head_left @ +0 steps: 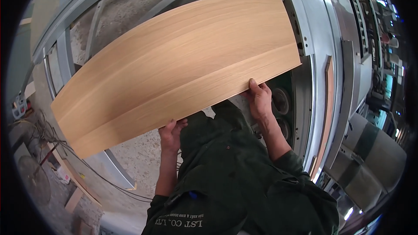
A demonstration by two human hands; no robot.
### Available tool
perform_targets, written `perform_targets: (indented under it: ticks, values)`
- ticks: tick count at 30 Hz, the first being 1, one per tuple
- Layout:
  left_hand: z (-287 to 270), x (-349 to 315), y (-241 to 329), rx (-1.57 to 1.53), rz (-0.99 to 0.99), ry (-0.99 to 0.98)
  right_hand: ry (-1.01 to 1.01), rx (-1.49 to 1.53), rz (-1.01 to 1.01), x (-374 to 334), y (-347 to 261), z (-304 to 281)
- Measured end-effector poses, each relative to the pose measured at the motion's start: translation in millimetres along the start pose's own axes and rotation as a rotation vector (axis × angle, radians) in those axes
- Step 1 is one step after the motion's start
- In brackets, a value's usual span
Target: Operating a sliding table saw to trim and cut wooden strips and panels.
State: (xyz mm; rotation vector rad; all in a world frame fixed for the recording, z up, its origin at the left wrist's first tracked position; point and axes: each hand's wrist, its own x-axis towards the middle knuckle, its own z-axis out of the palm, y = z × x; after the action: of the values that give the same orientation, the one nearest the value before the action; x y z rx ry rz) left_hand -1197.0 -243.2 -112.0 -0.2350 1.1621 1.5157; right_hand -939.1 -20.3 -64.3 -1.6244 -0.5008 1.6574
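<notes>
A wide light-brown wooden board [187, 61] with visible grain lies across the metal frame in front of me, its right end beside the machine. Along its near long edge runs a seam parallel to the rim. My right hand [260, 100] grips that edge near the right end, thumb on top and fingers underneath. Further left, my left hand [170, 134] is closed at the same edge, with fingertips against it and part of the fingers hidden below the board. The far right corner has a ragged edge.
A grey metal frame [63, 56] stands beyond and left of the board. On the right is a long metal machine [320, 26] with a wooden strip [327, 91] on it. Cables [109, 178] trail at lower left, near wood offcuts [73, 200] on the floor.
</notes>
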Motion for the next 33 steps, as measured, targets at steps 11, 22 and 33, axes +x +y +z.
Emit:
perform_targets:
  ticks: [11,22,33]
  values:
    - [-11,9,-3,-0.098,-0.017,-0.053,-0.005,0.003,0.066,1,-7,-6]
    - [-36,13,-5,-0.028,-0.019,-0.115,0.042,0.059,0.175,3,-17,4]
    - [-33,12,-3,0.022,0.015,-0.076,0.113,-0.076,0.162,8,-14,9]
